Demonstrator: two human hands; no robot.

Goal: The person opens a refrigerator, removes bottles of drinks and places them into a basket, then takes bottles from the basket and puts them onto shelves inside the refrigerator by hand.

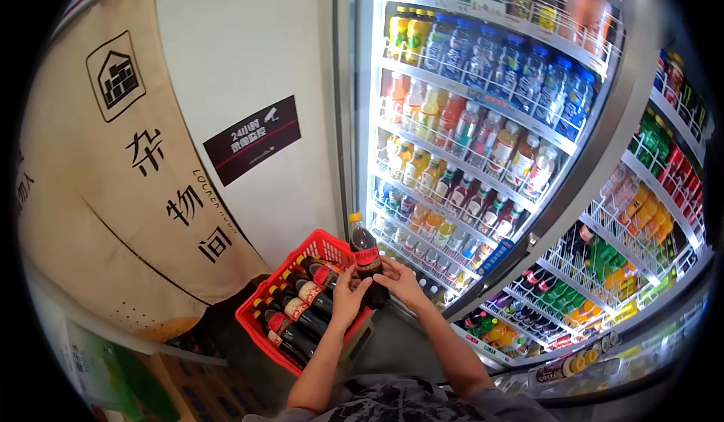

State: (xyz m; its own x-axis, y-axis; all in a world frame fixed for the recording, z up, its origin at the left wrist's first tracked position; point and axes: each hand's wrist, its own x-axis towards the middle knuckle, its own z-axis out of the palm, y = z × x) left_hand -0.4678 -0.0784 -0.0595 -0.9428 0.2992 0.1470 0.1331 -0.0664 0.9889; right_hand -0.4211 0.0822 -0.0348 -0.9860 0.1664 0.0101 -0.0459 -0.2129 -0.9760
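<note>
A dark soda bottle (363, 239) with a yellow cap and a red label stands nearly upright between my two hands, leaning slightly. My left hand (347, 295) grips its left side near the label, fingers closed against it. On the other side, my right hand (402, 284) is closed on the bottle just below the label. Beneath and to the left is a red plastic basket (255, 337). Several similar dark bottles (301, 310) with yellow caps lie tilted inside it. My left forearm covers part of the basket's right side.
A lit drinks fridge (483, 98) with several wire shelves of bottles rises ahead. Its glass door (596, 203) stands ajar at the right, with more shelved drinks seen there. A beige curtain (113, 196) hangs at left beside a white wall (241, 52). Cardboard boxes (181, 380) sit lower left.
</note>
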